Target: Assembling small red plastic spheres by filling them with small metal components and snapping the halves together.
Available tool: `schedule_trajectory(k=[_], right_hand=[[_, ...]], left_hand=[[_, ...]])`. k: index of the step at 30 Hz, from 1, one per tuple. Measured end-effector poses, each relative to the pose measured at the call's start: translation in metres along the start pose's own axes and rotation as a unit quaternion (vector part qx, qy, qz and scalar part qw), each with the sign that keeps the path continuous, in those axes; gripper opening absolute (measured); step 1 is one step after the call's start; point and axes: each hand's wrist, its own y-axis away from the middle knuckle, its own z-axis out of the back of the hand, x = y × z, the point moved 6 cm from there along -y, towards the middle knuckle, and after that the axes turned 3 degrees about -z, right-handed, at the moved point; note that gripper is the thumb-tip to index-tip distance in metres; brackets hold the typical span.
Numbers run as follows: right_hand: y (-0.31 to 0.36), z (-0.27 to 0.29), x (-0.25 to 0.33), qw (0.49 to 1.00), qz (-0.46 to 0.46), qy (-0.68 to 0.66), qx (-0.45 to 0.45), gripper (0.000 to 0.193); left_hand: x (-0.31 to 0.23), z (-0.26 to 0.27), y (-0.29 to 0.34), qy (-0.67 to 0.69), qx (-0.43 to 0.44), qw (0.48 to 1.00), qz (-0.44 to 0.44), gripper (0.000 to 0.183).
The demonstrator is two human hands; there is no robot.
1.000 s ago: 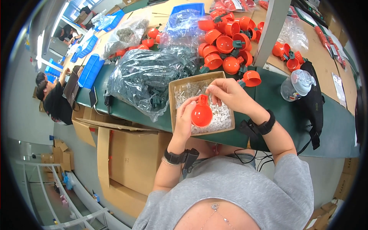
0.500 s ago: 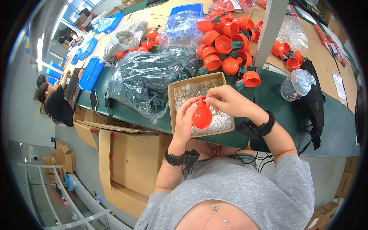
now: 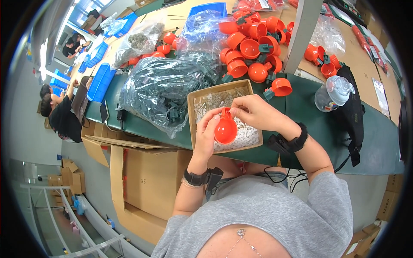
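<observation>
A red plastic drinker cup (image 3: 226,130) hangs over a cardboard box (image 3: 192,112), its round bowl facing up at me. My left hand (image 3: 207,129) grips it by the side and the neck. At the top of that neck, the fingers of my right hand (image 3: 248,111) are pinched together; whatever small thing they may hold is hidden. Beneath both hands, the box holds coiled metal springs (image 3: 234,93) at its far end and small white plastic parts (image 3: 247,134) nearer me.
Red cups with dark green fittings (image 3: 250,49) are heaped beyond the box. Left of it lies a clear bag of dark green parts (image 3: 161,92). A post (image 3: 303,36), a lidded clear bottle (image 3: 330,95) and a black bag (image 3: 350,116) stand right. Co-workers sit far left.
Both hands and the cup stay almost in place over the box. The view has shifted very slightly, and a far co-worker has moved a little.
</observation>
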Motion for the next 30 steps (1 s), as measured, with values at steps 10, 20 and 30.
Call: schedule_trajectory(k=[10,20,30], right_hand=[[0.0012,0.0015,0.0008,0.999,0.038,0.021,-0.004,0.019],[0.0018,0.0021,0.0049,0.999,0.012,0.038,-0.002,0.018],[0.001,0.0021,-0.0002,0.996,0.028,0.074,-0.044,0.015]], left_hand=[[-0.0027,-0.002,0.001,-0.004,-0.001,1.0,-0.002,0.027],[-0.0033,-0.0038,0.0011,-0.02,0.012,1.0,-0.003,0.027],[-0.0024,-0.0038,0.0015,-0.005,0.019,1.0,0.008,0.026]])
